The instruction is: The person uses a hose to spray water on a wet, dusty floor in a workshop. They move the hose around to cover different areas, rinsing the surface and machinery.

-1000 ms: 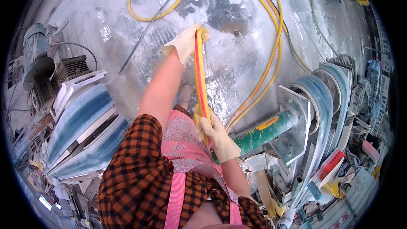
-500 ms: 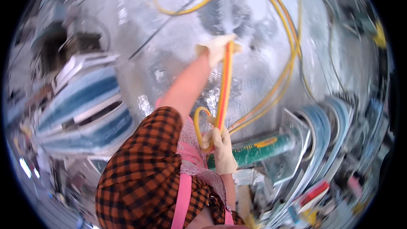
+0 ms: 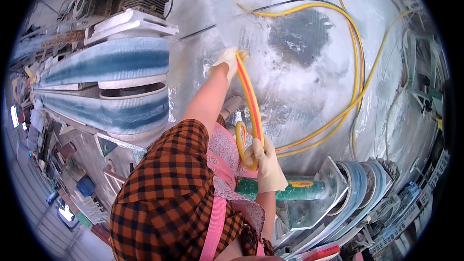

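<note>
A yellow hose (image 3: 250, 95) with a red stripe runs between my hands. My left hand (image 3: 226, 63), in a pale glove, reaches out over the wet grey floor (image 3: 285, 92), closed around the hose near its far end. A faint whitish spray fans out beyond that end. Close to my waist, my right hand (image 3: 267, 166), gloved too, grips the hose lower down, where it bends into a small loop. From there more of the hose trails away to the right. The fingertips of my left hand are partly hidden.
Left of me stands a machine with wide blue-and-white belts (image 3: 101, 63) and a finned motor (image 3: 145, 0). A green cylinder (image 3: 299, 190) and curved blue belts (image 3: 355, 183) lie to the right. A dark cable (image 3: 203, 30) crosses the floor under the looped hose.
The view has swung, so the belt machine now sits further in from the left. My left hand has moved leftward relative to my right, tilting the hose. Both hands keep their hold.
</note>
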The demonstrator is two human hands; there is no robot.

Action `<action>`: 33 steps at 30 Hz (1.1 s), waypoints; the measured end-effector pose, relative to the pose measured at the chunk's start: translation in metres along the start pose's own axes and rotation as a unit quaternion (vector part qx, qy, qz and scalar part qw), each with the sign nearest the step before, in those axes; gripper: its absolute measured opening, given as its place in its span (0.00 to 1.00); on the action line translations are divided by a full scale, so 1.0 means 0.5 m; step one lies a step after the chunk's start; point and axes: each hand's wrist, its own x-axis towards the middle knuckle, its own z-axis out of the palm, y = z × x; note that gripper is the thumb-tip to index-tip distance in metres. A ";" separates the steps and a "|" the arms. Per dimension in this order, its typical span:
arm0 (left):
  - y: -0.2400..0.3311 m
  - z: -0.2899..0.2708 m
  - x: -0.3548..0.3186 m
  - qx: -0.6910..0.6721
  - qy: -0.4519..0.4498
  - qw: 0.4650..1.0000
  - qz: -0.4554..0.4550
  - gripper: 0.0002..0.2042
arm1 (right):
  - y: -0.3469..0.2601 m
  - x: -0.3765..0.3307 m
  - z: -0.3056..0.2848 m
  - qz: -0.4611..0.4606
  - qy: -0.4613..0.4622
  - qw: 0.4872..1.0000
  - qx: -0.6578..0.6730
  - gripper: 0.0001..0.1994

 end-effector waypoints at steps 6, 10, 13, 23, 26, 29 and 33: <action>-0.006 -0.117 0.000 -0.015 0.073 0.997 0.014 0.18 | -0.023 0.037 -0.008 0.046 -0.048 0.994 -0.082 0.23; 0.002 -0.162 -0.006 -0.045 0.079 0.996 0.007 0.17 | -0.018 0.063 -0.007 0.040 -0.082 0.990 -0.109 0.23; 0.020 -0.188 -0.023 -0.119 0.028 0.992 0.027 0.16 | -0.018 0.082 0.005 0.024 -0.095 0.982 -0.159 0.23; 0.032 -0.262 -0.013 -0.016 0.014 0.998 0.061 0.16 | -0.034 0.107 0.030 0.020 -0.089 0.961 -0.260 0.22; 0.022 -0.247 -0.041 -0.019 0.096 0.995 0.011 0.17 | -0.023 0.104 0.022 0.030 -0.095 0.961 -0.257 0.22; -0.029 -0.282 -0.020 -0.071 0.086 0.994 -0.008 0.09 | -0.013 0.092 0.002 0.020 -0.125 0.953 -0.274 0.22; -0.059 -0.233 -0.018 -0.042 -0.012 0.998 -0.040 0.08 | 0.011 0.052 -0.016 0.027 -0.067 0.971 -0.227 0.23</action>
